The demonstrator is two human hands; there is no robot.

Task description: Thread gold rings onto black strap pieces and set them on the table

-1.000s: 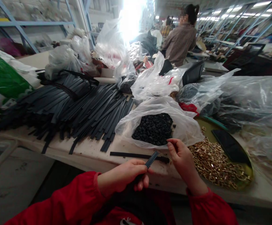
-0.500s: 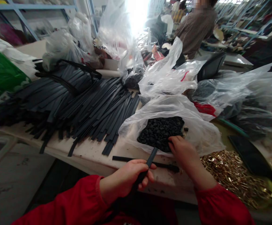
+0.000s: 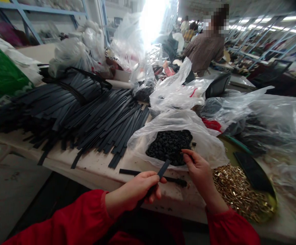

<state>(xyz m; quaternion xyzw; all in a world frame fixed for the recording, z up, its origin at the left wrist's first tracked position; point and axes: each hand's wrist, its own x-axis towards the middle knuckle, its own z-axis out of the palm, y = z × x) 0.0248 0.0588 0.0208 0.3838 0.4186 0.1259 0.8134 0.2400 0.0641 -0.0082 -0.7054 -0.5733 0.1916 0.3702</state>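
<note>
My left hand (image 3: 148, 187) is closed round a flat black strap (image 3: 163, 169), whose end sticks up past the thumb. The strap's lower part is hidden by my hand and sleeve. Over the front right of an open clear plastic bag (image 3: 137, 139), my right hand (image 3: 197, 168) pinches what looks like a small black piece, barely visible at the fingertips. Small black loop-like pieces (image 3: 165, 146) lie heaped in the bag. On the table behind my left hand is another black strap (image 3: 129, 172), its right end thicker and partly behind my fingers.
Many black straps (image 3: 104, 119) are piled on the table (image 3: 91, 166) at left. To the right, a yellowish tray (image 3: 274, 204) holds gold metal pieces (image 3: 239, 190) and a dark flat object (image 3: 252, 170). More plastic bags (image 3: 178, 88) stand behind; a person (image 3: 205, 51) is further back.
My right hand has drawn slightly back from the heap, with its fingertips now pinched. My left hand still grips the strap. The camera view has tilted up a little.
</note>
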